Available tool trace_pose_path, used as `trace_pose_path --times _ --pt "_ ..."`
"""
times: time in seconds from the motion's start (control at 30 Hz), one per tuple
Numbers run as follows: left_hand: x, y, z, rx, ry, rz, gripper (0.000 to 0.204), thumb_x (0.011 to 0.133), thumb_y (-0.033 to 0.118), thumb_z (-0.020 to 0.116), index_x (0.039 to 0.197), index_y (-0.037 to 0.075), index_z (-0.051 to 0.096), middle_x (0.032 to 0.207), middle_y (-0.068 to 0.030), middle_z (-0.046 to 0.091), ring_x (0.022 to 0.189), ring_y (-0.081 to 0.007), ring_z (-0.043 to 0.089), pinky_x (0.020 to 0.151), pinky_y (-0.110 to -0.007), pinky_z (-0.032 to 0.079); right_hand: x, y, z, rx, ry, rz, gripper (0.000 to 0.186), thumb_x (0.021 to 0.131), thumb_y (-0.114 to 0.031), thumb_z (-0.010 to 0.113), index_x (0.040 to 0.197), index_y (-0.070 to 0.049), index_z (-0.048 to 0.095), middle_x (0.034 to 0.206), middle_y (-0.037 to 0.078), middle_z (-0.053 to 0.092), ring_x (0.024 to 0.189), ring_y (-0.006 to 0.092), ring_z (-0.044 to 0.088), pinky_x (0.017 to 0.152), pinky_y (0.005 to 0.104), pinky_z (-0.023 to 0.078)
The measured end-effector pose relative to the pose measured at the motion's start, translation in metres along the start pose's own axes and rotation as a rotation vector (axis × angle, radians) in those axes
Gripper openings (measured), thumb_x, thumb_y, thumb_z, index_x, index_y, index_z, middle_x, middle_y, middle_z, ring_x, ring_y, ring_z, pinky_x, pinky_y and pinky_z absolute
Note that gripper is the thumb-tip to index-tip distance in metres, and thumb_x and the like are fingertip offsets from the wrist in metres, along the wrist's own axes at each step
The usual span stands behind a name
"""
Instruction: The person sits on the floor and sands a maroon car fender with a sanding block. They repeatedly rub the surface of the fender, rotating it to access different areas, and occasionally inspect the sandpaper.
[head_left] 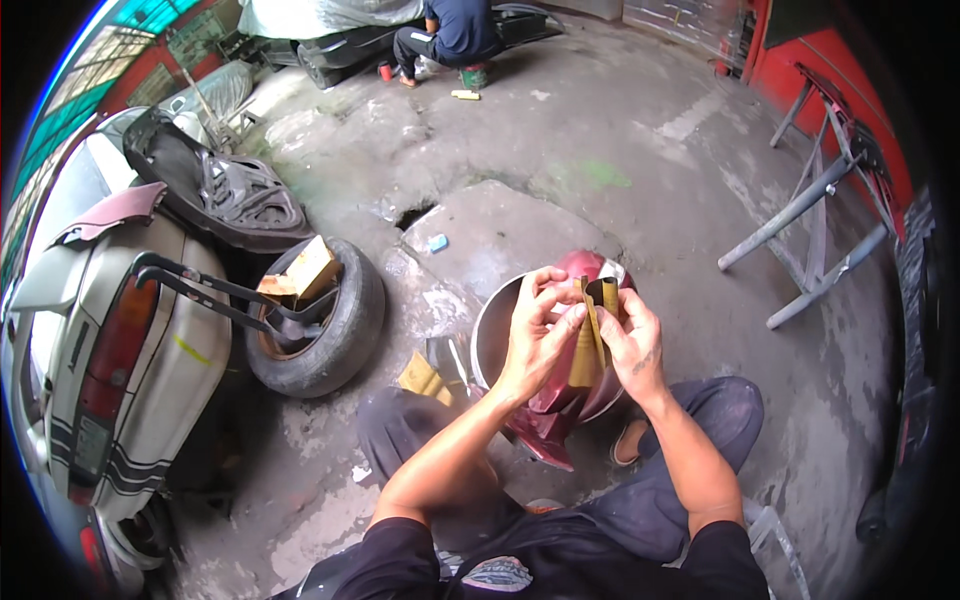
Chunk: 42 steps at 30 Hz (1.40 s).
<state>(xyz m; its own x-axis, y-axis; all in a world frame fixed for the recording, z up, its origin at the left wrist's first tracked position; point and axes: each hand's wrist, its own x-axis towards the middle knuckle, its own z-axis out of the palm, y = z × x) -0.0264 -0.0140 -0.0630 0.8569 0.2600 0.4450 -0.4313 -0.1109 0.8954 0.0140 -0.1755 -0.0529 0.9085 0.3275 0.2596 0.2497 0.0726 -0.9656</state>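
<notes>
Both my hands are raised over a dark red painted car part (542, 447), with a sheet of yellow-brown sandpaper (582, 362) between them. My left hand (541, 335) pinches the sheet's left edge with thumb and fingers. On the other edge, my right hand (634, 345) has its fingers closed on the paper. The sheet is bent, its top curling over and showing a darker side. The red part rests on a round, pale-rimmed container (480, 340), whose inside is mostly hidden. More yellow-brown sandpaper (425, 378) lies on the floor beside my left knee.
Left of me, a tyre (362, 325) lies with a cardboard box (312, 265) on it, near a white car (185, 345) and a dark panel (235, 195). A blue block (437, 243) sits ahead. A metal stand (815, 225) is at right; a person (460, 35) crouches far off.
</notes>
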Motion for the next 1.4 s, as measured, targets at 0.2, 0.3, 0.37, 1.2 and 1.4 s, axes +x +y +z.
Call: trace_pose_path --times 0.2,0.3,0.37,1.2,1.4 --pt "-0.006 0.003 -0.005 -0.175 -0.117 -0.281 0.018 0.107 0.016 0.067 0.107 -0.002 0.067 0.11 -0.0047 0.065 0.099 -0.0096 0.06 0.078 -0.029 0.051 0.005 0.012 -0.006 -0.2 0.038 -0.079 0.025 0.099 -0.022 0.08 0.108 0.001 0.072 0.08 0.007 0.072 0.075 0.0108 0.065 0.07 0.0321 0.054" --pt "-0.002 0.013 -0.006 -0.208 -0.208 -0.345 0.022 0.106 0.023 0.071 0.105 0.001 0.068 0.093 0.0015 0.066 0.086 -0.0078 0.06 0.075 -0.027 0.051 0.004 0.009 -0.008 -0.224 0.049 -0.067 0.023 0.099 -0.019 0.079 0.108 0.001 0.072 0.08 0.007 0.073 0.074 0.0114 0.066 0.069 0.0329 0.054" --pt "0.0 0.012 -0.004 -0.165 -0.221 -0.198 0.024 0.105 0.025 0.073 0.104 0.001 0.068 0.094 0.0016 0.066 0.086 -0.0072 0.06 0.075 -0.027 0.051 0.004 0.01 -0.012 -0.235 0.005 -0.062 0.017 0.101 -0.013 0.075 0.108 0.002 0.071 0.089 0.003 0.074 0.082 0.0079 0.066 0.074 0.0279 0.054" --pt "0.006 0.005 -0.019 0.476 -0.129 0.631 0.026 0.075 -0.006 0.073 0.1 -0.004 0.066 0.115 -0.02 0.073 0.11 -0.0398 0.073 0.092 -0.045 0.062 0.015 0.005 -0.036 0.574 -0.194 0.322 0.042 0.101 -0.006 0.06 0.142 0.003 0.06 0.128 0.015 0.071 0.113 0.0212 0.071 0.094 0.0475 0.064" --pt "0.007 0.01 -0.016 0.533 -0.14 0.695 0.019 0.08 0.003 0.073 0.096 0.0 0.064 0.119 -0.0202 0.075 0.112 -0.0392 0.074 0.095 -0.051 0.061 0.016 -0.001 -0.032 0.693 -0.209 0.274 0.072 0.096 -0.003 0.061 0.163 0.001 0.035 0.131 0.017 0.069 0.111 0.024 0.071 0.098 0.0417 0.061"
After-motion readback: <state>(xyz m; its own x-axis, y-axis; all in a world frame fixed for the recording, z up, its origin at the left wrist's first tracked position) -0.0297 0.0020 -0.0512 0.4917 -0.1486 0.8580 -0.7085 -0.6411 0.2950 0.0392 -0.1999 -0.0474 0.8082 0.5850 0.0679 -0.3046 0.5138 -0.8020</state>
